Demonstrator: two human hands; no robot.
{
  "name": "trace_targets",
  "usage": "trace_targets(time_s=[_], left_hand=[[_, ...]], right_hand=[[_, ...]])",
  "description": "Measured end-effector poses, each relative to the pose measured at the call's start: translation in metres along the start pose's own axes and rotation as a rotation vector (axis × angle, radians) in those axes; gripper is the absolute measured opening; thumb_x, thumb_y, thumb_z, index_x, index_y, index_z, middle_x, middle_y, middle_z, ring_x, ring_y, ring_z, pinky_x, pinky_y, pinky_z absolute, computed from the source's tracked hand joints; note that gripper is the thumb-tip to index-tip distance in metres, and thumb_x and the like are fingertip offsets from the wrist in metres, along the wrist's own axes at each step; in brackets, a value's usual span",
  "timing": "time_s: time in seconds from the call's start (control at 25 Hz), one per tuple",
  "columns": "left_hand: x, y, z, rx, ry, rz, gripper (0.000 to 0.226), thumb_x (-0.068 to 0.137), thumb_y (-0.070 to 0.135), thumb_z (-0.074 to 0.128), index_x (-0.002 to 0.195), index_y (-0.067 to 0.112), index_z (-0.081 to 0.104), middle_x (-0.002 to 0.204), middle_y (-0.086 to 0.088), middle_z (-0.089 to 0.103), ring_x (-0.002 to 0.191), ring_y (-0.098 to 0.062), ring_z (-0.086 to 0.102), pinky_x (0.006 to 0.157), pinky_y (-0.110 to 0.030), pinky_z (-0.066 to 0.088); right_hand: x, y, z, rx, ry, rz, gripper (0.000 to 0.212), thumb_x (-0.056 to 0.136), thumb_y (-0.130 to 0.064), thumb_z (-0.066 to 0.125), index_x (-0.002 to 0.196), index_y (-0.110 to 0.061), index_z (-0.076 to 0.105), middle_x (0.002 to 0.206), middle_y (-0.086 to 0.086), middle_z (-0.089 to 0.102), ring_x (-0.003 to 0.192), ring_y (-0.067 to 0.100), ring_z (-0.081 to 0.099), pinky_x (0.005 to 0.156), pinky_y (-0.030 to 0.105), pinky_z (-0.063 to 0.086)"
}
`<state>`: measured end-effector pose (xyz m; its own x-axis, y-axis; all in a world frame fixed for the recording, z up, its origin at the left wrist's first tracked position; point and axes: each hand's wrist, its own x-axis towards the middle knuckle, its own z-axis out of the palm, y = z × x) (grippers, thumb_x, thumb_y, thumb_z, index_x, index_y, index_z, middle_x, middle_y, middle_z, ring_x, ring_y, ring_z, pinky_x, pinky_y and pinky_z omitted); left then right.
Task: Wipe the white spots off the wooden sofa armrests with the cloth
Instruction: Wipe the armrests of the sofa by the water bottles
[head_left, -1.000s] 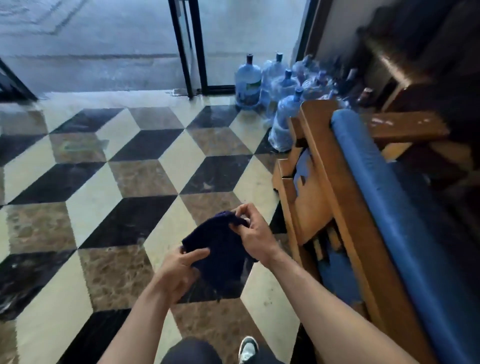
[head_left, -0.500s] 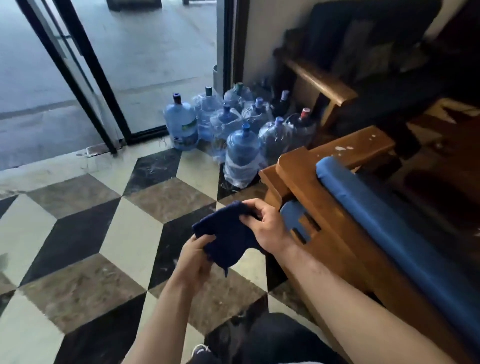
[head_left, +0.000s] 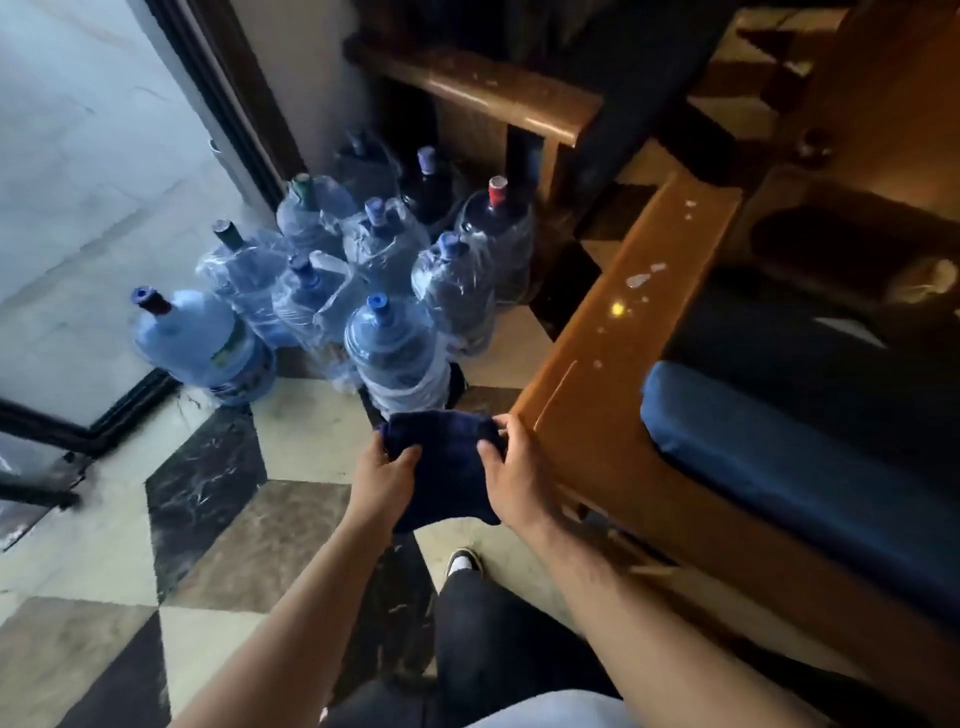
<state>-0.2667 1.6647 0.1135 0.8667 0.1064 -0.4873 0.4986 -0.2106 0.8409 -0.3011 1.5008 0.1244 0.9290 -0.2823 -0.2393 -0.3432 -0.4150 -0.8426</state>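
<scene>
A dark blue cloth (head_left: 441, 467) hangs between both my hands, just left of the near end of a wooden sofa armrest (head_left: 587, 395). My left hand (head_left: 382, 480) grips its left edge and my right hand (head_left: 511, 475) grips its right edge, touching the armrest's corner. White spots (head_left: 641, 278) dot the armrest's top, further along. A second wooden armrest (head_left: 498, 96), on another sofa at the back, also carries pale specks.
Several large blue water bottles (head_left: 384, 343) stand on the checkered floor (head_left: 291, 535), left of the armrest. A blue seat cushion (head_left: 789, 452) lies to its right. A dark-framed glass door (head_left: 93, 208) is at left. My leg and shoe (head_left: 465, 564) are below.
I have stepped closer to the sofa, so the armrest and bottles loom larger. The cloth, held in both hands, is now spread wider and sits at the armrest's near corner.
</scene>
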Motion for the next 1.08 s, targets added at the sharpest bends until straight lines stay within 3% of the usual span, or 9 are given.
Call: trace_targets(time_s=[0.12,0.28,0.4,0.6,0.68,0.76,0.88,1.0,1.08], left_hand=[[0.076,0.014,0.028,0.149,-0.141,-0.087,0.035,0.088,0.011,0.073,0.121,0.011,0.060,0.116,-0.016,0.072,0.111,-0.036,0.069,0.099,-0.055,0.054],[0.145,0.024,0.082,0.292,-0.357,-0.088,0.042,0.075,0.009,0.085,0.111,0.019,0.066,0.097,0.000,0.077,0.091,-0.014,0.074,0.070,-0.018,0.057],[0.192,0.017,0.129,0.345,-0.526,-0.086,0.039,0.074,0.018,0.088,0.105,0.028,0.066,0.096,0.000,0.079,0.082,-0.007,0.075,0.066,-0.020,0.057],[0.246,0.007,0.192,0.479,-0.702,-0.072,0.052,0.070,0.033,0.091,0.111,0.023,0.060,0.101,0.003,0.077,0.088,-0.015,0.076,0.068,-0.034,0.063],[0.255,0.010,0.202,0.490,-0.742,-0.056,0.054,0.066,0.035,0.093,0.108,0.026,0.059,0.101,0.006,0.077,0.089,-0.009,0.075,0.073,-0.032,0.063],[0.262,0.012,0.209,0.481,-0.804,-0.041,0.046,0.071,0.035,0.091,0.105,0.027,0.062,0.093,0.008,0.078,0.085,-0.004,0.075,0.067,-0.019,0.060],[0.272,0.019,0.210,0.400,-0.852,-0.164,0.012,0.093,0.035,0.071,0.100,0.024,0.069,0.090,0.001,0.080,0.086,-0.017,0.077,0.066,-0.024,0.060],[0.286,0.021,0.214,0.425,-0.903,-0.286,0.015,0.101,0.032,0.061,0.095,0.024,0.072,0.088,0.000,0.081,0.083,-0.017,0.076,0.070,-0.031,0.062],[0.292,0.023,0.218,0.449,-0.958,-0.270,0.013,0.102,0.028,0.059,0.098,0.025,0.071,0.083,0.005,0.080,0.079,-0.011,0.075,0.066,-0.022,0.058]], right_hand=[[0.047,-0.007,0.013,-0.171,0.170,0.104,0.036,0.101,-0.015,0.059,0.136,-0.015,0.053,0.128,0.011,0.065,0.112,0.028,0.066,0.090,0.035,0.051],[0.086,-0.007,0.036,-0.250,0.332,0.190,0.077,0.082,0.011,0.064,0.149,-0.025,0.049,0.132,0.010,0.055,0.121,0.031,0.058,0.099,0.042,0.054],[0.125,0.009,0.049,-0.229,0.488,0.361,0.083,0.071,0.017,0.069,0.140,-0.030,0.060,0.126,0.005,0.053,0.113,0.025,0.060,0.095,0.043,0.056],[0.186,0.041,0.054,-0.240,0.802,0.554,0.082,0.075,0.018,0.070,0.145,-0.022,0.059,0.141,0.011,0.050,0.127,0.027,0.056,0.106,0.039,0.052],[0.201,0.044,0.054,-0.285,0.938,0.617,0.063,0.085,0.011,0.067,0.141,-0.018,0.062,0.149,0.013,0.046,0.139,0.030,0.048,0.113,0.041,0.046],[0.202,0.045,0.068,-0.407,0.999,0.618,0.038,0.104,-0.011,0.051,0.140,-0.015,0.062,0.157,0.013,0.043,0.150,0.033,0.037,0.124,0.037,0.030],[0.197,0.043,0.099,-0.454,0.888,0.607,0.053,0.111,-0.039,0.024,0.144,-0.013,0.058,0.163,0.011,0.038,0.155,0.033,0.028,0.129,0.039,0.016],[0.211,0.058,0.109,-0.425,0.773,0.893,0.068,0.104,-0.054,0.035,0.158,-0.014,0.036,0.170,0.010,0.018,0.158,0.036,0.014,0.126,0.053,0.020],[0.230,0.071,0.102,-0.473,0.761,1.029,0.083,0.098,-0.066,0.037,0.163,-0.017,0.023,0.171,0.016,0.012,0.158,0.040,0.010,0.126,0.056,0.017]])
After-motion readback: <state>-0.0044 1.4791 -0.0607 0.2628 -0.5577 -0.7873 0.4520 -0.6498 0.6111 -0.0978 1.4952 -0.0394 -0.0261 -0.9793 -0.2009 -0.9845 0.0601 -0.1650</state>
